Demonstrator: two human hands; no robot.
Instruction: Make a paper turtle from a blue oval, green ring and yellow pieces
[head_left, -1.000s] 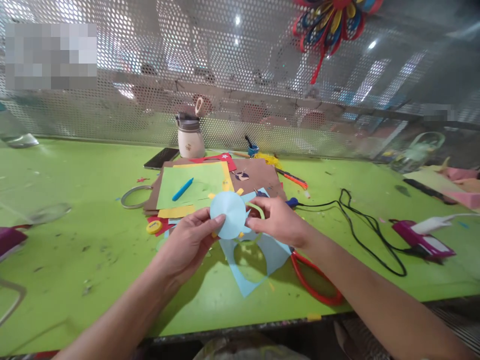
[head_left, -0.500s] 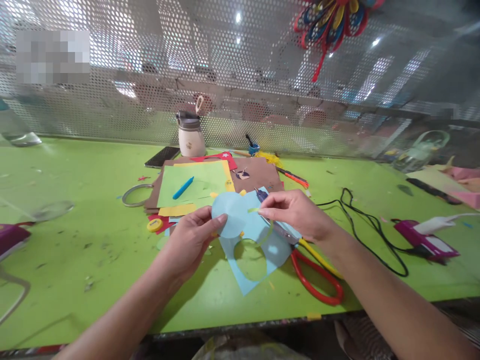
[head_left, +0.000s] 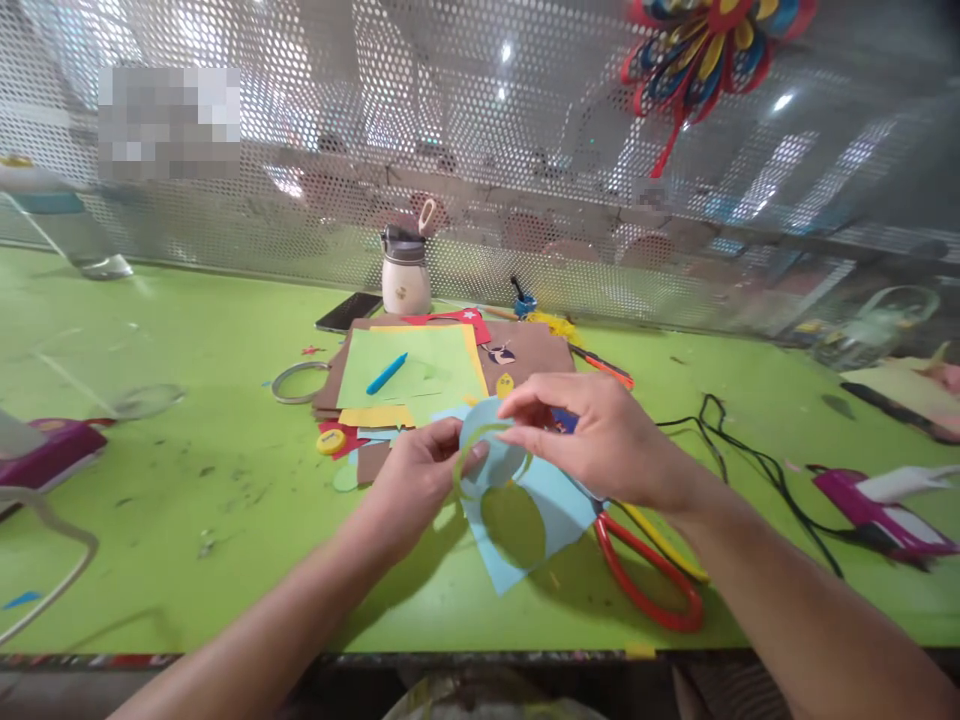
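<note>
Evidently, a green ring (head_left: 460, 466) was pinched by the right hand (head_left: 592, 430), over the blue disc (head_left: 501, 463) gripped by the left hand (head_left: 420, 475)

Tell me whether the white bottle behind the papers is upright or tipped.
Upright: the white bottle stands with its dark lid uppermost and its sides near vertical.
</note>
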